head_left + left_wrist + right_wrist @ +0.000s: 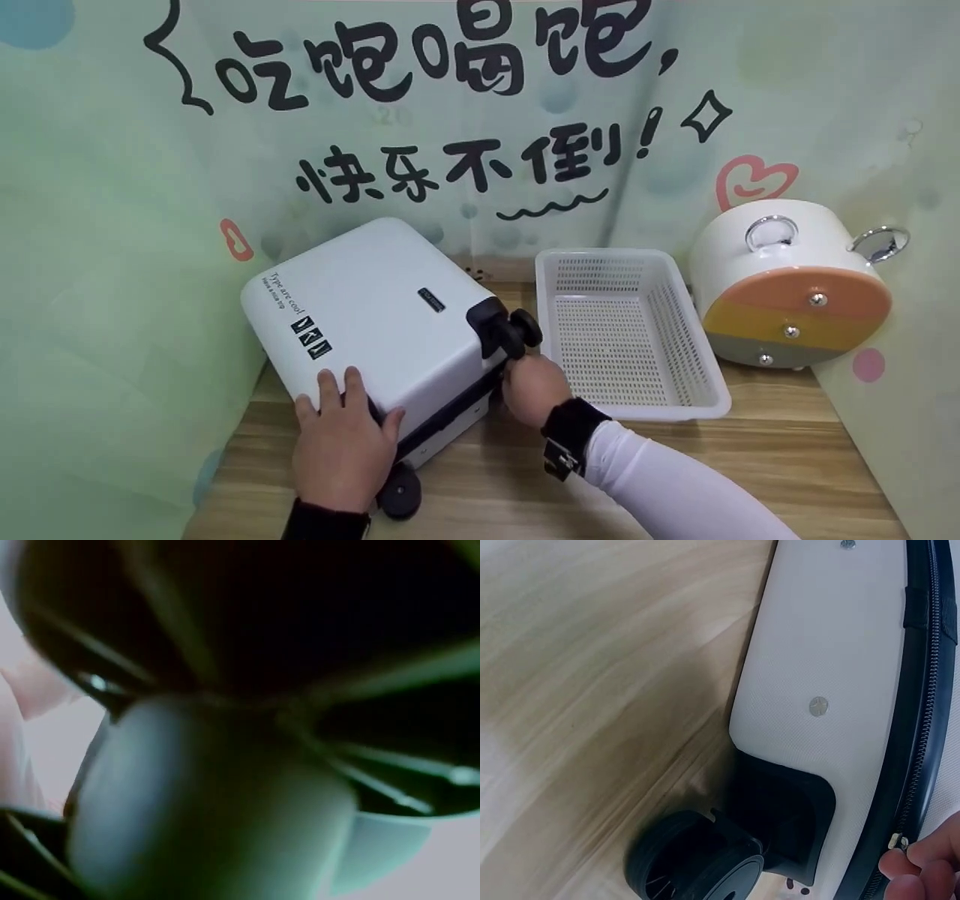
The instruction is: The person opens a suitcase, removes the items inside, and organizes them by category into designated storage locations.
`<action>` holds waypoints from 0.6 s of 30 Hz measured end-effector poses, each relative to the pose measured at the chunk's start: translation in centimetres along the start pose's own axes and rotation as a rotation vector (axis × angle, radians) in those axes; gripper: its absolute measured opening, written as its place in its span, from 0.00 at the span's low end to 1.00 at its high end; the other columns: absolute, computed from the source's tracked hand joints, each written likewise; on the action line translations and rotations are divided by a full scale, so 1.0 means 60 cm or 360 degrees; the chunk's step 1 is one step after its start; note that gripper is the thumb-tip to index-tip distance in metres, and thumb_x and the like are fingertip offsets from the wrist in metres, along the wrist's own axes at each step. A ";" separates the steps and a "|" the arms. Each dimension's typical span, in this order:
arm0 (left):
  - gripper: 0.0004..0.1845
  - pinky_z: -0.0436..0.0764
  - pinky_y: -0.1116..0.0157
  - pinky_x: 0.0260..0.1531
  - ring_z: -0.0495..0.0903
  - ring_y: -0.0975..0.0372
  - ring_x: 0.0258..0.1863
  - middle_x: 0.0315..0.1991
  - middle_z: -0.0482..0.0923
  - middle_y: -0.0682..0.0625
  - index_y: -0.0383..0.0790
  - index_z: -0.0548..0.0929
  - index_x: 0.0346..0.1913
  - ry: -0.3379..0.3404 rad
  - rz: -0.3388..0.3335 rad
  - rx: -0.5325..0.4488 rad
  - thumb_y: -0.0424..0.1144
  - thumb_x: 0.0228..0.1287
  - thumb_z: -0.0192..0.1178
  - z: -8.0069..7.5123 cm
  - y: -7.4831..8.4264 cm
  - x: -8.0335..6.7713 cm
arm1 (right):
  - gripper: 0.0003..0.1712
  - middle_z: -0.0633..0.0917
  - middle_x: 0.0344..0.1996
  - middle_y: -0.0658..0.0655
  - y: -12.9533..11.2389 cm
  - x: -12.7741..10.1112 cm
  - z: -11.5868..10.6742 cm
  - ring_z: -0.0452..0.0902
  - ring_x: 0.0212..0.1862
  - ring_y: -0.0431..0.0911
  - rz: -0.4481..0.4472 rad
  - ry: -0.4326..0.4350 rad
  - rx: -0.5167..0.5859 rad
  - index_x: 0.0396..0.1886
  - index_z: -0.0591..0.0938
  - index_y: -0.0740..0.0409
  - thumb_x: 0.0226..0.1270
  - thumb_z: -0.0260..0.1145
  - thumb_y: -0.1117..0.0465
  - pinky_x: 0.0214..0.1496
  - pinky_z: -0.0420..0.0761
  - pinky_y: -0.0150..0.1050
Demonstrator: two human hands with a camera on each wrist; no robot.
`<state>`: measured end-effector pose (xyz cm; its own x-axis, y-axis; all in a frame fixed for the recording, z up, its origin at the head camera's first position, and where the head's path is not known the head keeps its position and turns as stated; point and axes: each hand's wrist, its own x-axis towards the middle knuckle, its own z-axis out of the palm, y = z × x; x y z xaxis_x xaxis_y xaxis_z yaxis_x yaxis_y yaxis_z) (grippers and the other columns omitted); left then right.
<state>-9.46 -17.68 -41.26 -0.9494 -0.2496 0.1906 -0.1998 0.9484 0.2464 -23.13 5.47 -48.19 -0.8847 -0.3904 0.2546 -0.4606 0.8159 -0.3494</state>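
Suitcase [375, 315]: flat on desk [750, 450], left of basket [630, 330] | left hand [341, 442]: fingers straight, pressing shell | right hand [534, 386]: fingers [922, 870] pinching zipper pull [897, 841] at the suitcase edge

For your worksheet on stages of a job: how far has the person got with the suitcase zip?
Done: the white suitcase lies flat on the table, left hand resting on top. In hand: right hand's fingers pinch the zip pull near a wheel. Left: the zip looks closed, so opening seems barely begun.
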 end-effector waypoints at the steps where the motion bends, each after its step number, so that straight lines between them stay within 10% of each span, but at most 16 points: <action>1: 0.44 0.79 0.29 0.52 0.64 0.19 0.65 0.73 0.61 0.18 0.22 0.67 0.76 -0.0015 0.0011 -0.0011 0.57 0.74 0.63 -0.003 0.000 -0.001 | 0.13 0.83 0.20 0.60 0.001 0.002 0.001 0.82 0.23 0.56 0.0010 0.0003 -0.0003 0.23 0.81 0.60 0.70 0.67 0.65 0.26 0.82 0.53; 9: 0.26 0.66 0.28 0.66 0.62 0.27 0.73 0.78 0.64 0.33 0.34 0.73 0.76 -0.0306 0.0140 -0.0316 0.39 0.82 0.52 -0.046 -0.062 0.000 | 0.11 0.84 0.20 0.60 0.009 0.008 0.006 0.83 0.25 0.58 0.0011 0.0080 -0.0048 0.23 0.83 0.60 0.66 0.69 0.66 0.26 0.82 0.54; 18: 0.40 0.45 0.27 0.74 0.40 0.34 0.83 0.85 0.52 0.40 0.43 0.69 0.81 -0.0420 0.0395 -0.0795 0.40 0.68 0.72 -0.028 -0.161 0.016 | 0.11 0.85 0.22 0.60 0.010 0.011 0.005 0.84 0.27 0.58 0.0024 0.0026 -0.0022 0.22 0.84 0.59 0.66 0.68 0.66 0.30 0.84 0.54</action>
<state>-8.05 -27.41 -41.85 -0.9937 0.0846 0.0735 0.1120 0.7497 0.6522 -24.04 5.57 -48.50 -0.8903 -0.3709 0.2641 -0.4459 0.8275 -0.3411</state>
